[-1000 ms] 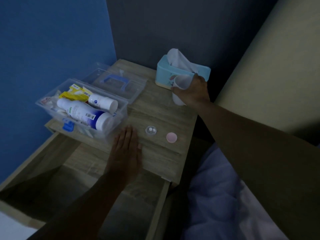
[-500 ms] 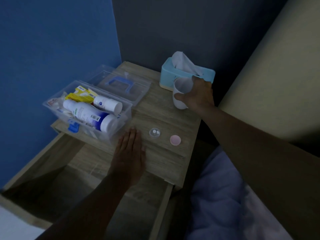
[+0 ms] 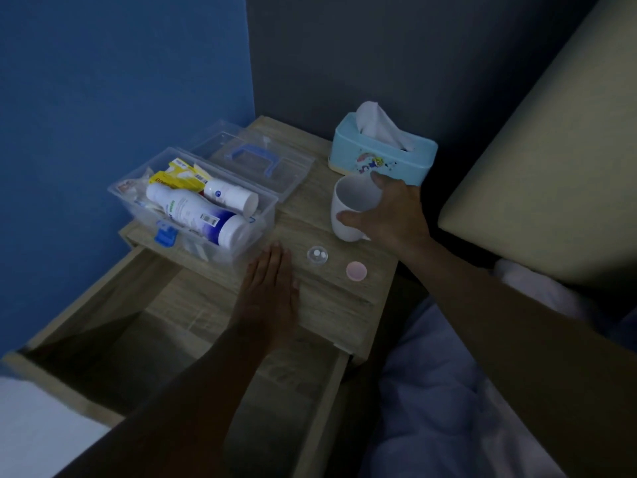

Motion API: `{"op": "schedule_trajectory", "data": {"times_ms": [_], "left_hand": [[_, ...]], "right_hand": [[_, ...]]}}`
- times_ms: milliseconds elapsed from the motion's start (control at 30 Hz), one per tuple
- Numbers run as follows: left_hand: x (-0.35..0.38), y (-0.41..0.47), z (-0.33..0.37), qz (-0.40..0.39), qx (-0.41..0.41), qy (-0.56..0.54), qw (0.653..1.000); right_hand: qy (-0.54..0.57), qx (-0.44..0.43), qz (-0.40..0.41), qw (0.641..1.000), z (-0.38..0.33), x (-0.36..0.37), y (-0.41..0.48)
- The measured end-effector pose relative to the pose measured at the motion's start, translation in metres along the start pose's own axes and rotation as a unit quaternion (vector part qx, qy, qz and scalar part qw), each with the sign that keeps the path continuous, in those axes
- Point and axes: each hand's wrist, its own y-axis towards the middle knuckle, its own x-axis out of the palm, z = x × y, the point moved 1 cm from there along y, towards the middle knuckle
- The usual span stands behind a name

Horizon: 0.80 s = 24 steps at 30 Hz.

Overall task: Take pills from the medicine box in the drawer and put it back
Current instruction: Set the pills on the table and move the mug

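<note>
The clear medicine box (image 3: 265, 205) stands open on the left of the wooden nightstand (image 3: 331, 305), holding white bottles and yellow packets. Its clear lid (image 3: 262, 160) with a blue handle lies behind it. A small clear cap (image 3: 317, 255) with two white pills sits near the front, and a pink lid (image 3: 356, 271) lies to its right. My left hand (image 3: 270, 291) lies flat on the nightstand, fingers together, just left of the cap. My right hand (image 3: 389, 212) grips a white cup (image 3: 351, 208) in front of the tissue box. The drawer (image 3: 144, 339) below is pulled open.
A light blue tissue box (image 3: 382, 157) stands at the back right of the nightstand. A blue wall is on the left, a dark wall behind. A beige headboard (image 3: 537, 167) and pale bedding (image 3: 448, 408) lie to the right.
My right hand has drawn the white cup away from the tissue box, toward the front of the nightstand. My left hand has stayed flat in place.
</note>
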Motion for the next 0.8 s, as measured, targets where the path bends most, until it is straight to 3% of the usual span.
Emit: {"op": "schedule_trajectory", "data": {"times_ms": [567, 733, 800], "left_hand": [[-0.005, 0.002, -0.002, -0.046, 0.008, 0.015, 0.999], [-0.013, 0.004, -0.010, -0.098, 0.016, -0.023, 0.995], [-0.018, -0.006, -0.014, -0.077, 0.031, -0.056, 0.995]], "right_hand": [[-0.010, 0.012, 0.016, 1.000, 0.005, 0.010, -0.018], [-0.010, 0.011, -0.015, 1.000, -0.007, 0.008, -0.023], [-0.041, -0.003, -0.012, 0.999, -0.018, 0.010, -0.028]]}}
